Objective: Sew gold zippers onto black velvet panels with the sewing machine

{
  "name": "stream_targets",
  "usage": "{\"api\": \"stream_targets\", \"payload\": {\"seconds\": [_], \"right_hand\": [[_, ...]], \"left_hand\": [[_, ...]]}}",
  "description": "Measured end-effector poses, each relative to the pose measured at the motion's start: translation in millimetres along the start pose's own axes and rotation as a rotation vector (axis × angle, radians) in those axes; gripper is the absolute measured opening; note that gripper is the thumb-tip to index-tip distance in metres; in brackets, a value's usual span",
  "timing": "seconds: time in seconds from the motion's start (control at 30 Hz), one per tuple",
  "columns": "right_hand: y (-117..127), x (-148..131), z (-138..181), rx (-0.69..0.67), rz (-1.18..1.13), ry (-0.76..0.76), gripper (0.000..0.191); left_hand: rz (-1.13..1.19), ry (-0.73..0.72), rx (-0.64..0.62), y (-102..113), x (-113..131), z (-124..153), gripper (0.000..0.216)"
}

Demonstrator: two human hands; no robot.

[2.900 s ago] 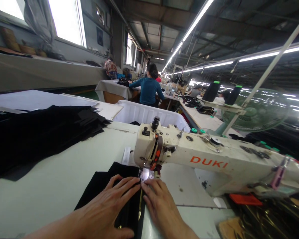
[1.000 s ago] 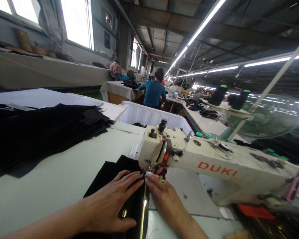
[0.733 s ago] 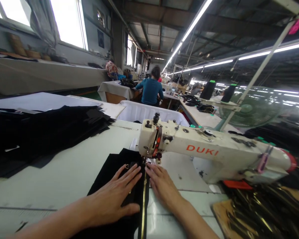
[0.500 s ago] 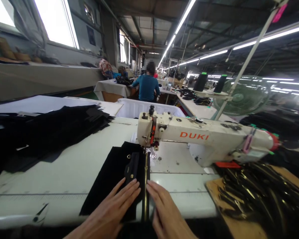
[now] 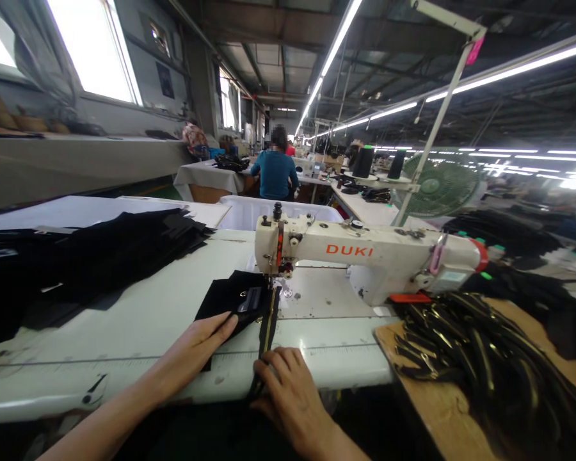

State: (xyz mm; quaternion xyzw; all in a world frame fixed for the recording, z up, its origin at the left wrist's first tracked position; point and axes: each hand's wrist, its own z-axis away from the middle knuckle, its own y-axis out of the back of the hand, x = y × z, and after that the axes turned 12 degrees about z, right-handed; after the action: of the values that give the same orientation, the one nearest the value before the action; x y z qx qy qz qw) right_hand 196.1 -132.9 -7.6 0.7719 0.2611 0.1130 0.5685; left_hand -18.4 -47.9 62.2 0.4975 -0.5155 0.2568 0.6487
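Observation:
A black fabric panel [image 5: 221,296] with a dark tab and small gold-coloured fittings lies under the needle end of a white sewing machine [image 5: 312,246]. Along its right side runs a black zipper [image 5: 270,320] with gold-coloured teeth, leading from the needle area toward me. My left hand [image 5: 206,342] is closed on the panel's near part, which is bent up around the fingers. Lower down, at the table's front edge, my right hand [image 5: 290,394] has its fingers closed on the zipper's near end. Some of its fingertips are hidden behind the tape.
Black fabric pieces [image 5: 100,256] are heaped on the left of the table. Many zippers [image 5: 480,346] lie on a brown board [image 5: 427,397] at the right. Behind the machine stand a white bin [image 5: 230,214] and a fan [image 5: 436,186]. A person [image 5: 274,173] in blue sits farther back.
My left hand has gone from lying flat on the panel to gripping and lifting its near part. My right hand has curled round the zipper's end. The view has shifted slightly.

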Motion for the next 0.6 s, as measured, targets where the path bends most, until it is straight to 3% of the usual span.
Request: {"api": "stream_targets", "payload": {"seconds": [0.13, 0.3, 0.4, 0.43, 0.5, 0.6], "right_hand": [[0, -1, -1, -0.039, -0.003, 0.065, 0.092], [0, 1, -3, 0.169, -0.338, -0.07, 0.041], [4, 17, -9, 0.292, -0.427, -0.212, 0.016], [8, 27, -12, 0.33, -0.447, -0.275, 0.016], [21, 55, -19, 0.403, -0.478, -0.41, 0.034], [47, 96, -30, 0.438, -0.51, -0.483, 0.05]], "left_hand": [[-0.007, -0.008, 0.022, 0, 0, 0, 0.04], [-0.036, -0.011, 0.028, 0, 4, 1, 0.042], [-0.056, -0.003, 0.04, 1, 5, 1, 0.045], [-0.065, 0.0, 0.049, 1, 6, 1, 0.047], [-0.086, 0.002, 0.064, 1, 8, 2, 0.05], [-0.116, -0.012, 0.074, -2, 13, 2, 0.052]]}}
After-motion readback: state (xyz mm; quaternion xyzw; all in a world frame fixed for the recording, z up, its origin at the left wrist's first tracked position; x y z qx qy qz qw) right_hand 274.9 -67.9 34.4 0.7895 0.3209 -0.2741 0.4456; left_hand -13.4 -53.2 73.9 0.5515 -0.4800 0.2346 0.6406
